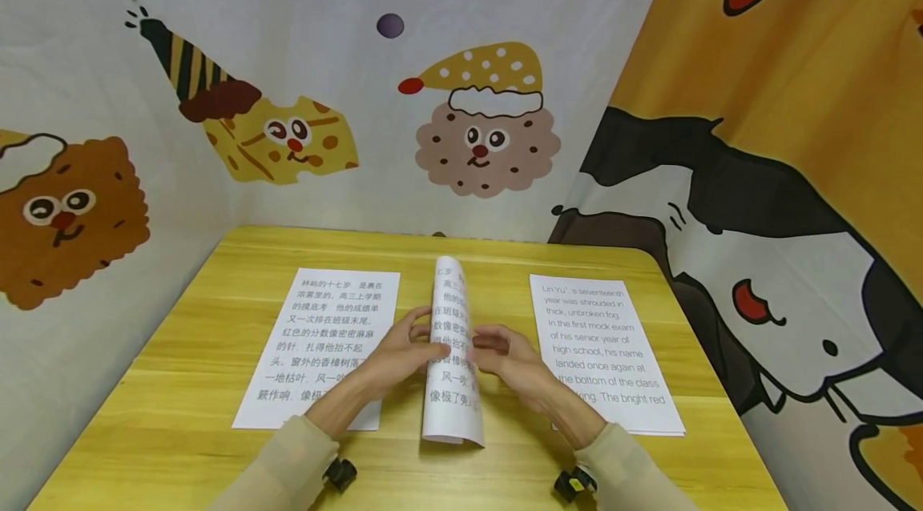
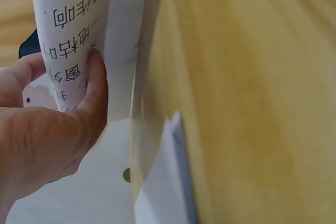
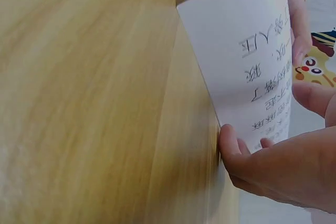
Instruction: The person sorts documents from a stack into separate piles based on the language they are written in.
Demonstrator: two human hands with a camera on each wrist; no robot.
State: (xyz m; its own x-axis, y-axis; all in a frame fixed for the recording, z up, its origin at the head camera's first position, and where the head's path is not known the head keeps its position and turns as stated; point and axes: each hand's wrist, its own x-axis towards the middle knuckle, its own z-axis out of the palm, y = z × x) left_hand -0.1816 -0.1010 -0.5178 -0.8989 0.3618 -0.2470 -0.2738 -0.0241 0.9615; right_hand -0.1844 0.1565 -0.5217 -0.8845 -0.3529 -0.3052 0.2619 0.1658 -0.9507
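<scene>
A printed sheet of paper [image 1: 453,407], rolled into a loose tube, lies lengthwise between both hands at the middle of the table. My left hand [image 1: 392,359] holds its left side, and in the left wrist view thumb and fingers curl round the roll [image 2: 71,3]. From the right, my right hand [image 1: 519,367] grips the same tube. In the right wrist view its fingers [image 3: 229,139] bend round the sheet's loose edge, with the thumb on the far side. Chinese characters cover the outside of the roll, and one lower corner flares outward.
On the left lies a flat sheet with Chinese text [image 1: 324,311], partly behind my left forearm. To the right, a sheet with English text [image 1: 591,327] is partly covered by my right hand. The wooden table [image 1: 166,383] meets a cartoon-printed curtain [image 1: 303,14] at the back.
</scene>
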